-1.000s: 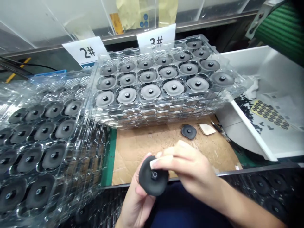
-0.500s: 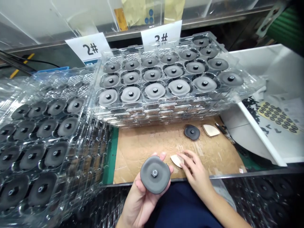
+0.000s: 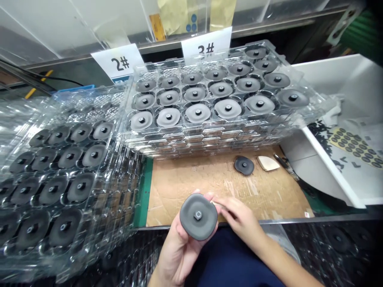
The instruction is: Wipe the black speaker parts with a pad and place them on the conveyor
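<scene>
Disc (image 3: 191,228), its central stub facing you, lies in your left hand (image 3: 182,253), whose fingers curl from beneath to grip its rim. Your right hand (image 3: 242,219), just beside the disc's right edge, has its fingertips pinched on a pad (image 3: 213,203), mostly hidden.

The green work surface (image 3: 146,195) carries a brown cardboard sheet (image 3: 182,179) and is exposed along the sheet's left side. On the cardboard, right of centre, lies one black disc (image 3: 244,165), boss upward. One cream pad (image 3: 268,163) lies just right of it. A dark slender tool (image 3: 285,165) lies at the sheet's right edge.
</scene>
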`<state>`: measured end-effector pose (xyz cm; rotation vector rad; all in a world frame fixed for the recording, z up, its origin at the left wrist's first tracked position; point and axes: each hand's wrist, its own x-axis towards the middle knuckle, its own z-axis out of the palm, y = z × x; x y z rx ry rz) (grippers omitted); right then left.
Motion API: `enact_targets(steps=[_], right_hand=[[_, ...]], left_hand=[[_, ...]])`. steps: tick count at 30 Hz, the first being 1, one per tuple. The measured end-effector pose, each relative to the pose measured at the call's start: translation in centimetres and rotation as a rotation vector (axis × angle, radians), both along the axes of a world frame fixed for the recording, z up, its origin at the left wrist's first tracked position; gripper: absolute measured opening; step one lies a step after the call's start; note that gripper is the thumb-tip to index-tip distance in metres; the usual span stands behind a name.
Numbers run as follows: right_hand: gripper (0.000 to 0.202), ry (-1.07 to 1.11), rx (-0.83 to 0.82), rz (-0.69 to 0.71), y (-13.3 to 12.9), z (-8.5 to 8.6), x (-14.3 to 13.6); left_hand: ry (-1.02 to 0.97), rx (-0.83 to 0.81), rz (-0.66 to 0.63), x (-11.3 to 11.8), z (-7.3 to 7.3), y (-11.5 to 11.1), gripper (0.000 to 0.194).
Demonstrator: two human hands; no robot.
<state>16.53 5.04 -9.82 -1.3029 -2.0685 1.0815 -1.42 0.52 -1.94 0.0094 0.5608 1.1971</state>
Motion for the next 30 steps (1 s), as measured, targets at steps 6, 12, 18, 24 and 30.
enact_targets(steps=[6,12,18,24,30], right_hand=[[0.025,0.06,-0.015,-0.107,1.5,3.9,0.2],[0.034,0.248,0.352,-0.004,1.5,12.0,-2.3],[0.021,0.141,0.217,0.277,1.5,13.2,-4.3],[0.023,0.202,0.36,0.347,1.3,13.5,-3.6],[0.024,0.018,0.302,0.146,1.2,13.7,-1.1]], left_hand=[[0.137,0.024,0.018,0.7,0.2,0.0,0.054],[0.269,-0.052,0.097,1.5,0.3,0.4,0.056],[0.341,-0.117,0.102,1.3,-0.2,0.0,0.058],[0.268,-0.13,0.072,1.4,1.3,0.0,0.036],[0.245,-0.077,0.075,1.4,1.5,0.0,0.053]])
